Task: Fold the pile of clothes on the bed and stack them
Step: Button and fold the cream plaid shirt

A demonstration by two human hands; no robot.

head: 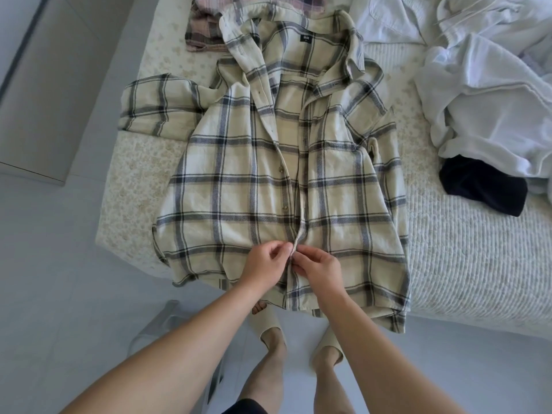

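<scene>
A cream checked shirt (280, 174) is spread flat on the bed (466, 249), front side up, with its collar at the far end and its bottom edge hanging over the near edge of the bed. The two front edges are pinched near the bottom, in the middle, by the left hand (264, 264) and the right hand (318, 268). The fingers of both hands are curled on the cloth, as if a button is being done up, though the button itself cannot be seen.

A few things could go wrong. The bottom part hangs off the bed, so the shirt could be dragged down to the floor if it is pulled too hard. The button could be put in the wrong hole, and then the front would be bumpy when folded. The left sleeve (158, 106) is bunched up, so a crooked fold could be made.

A pile of white clothes (484, 94) and a dark piece (484, 189) are waiting on the right. A pink checked piece (206, 34) is at the far end, partly under the collar.
</scene>
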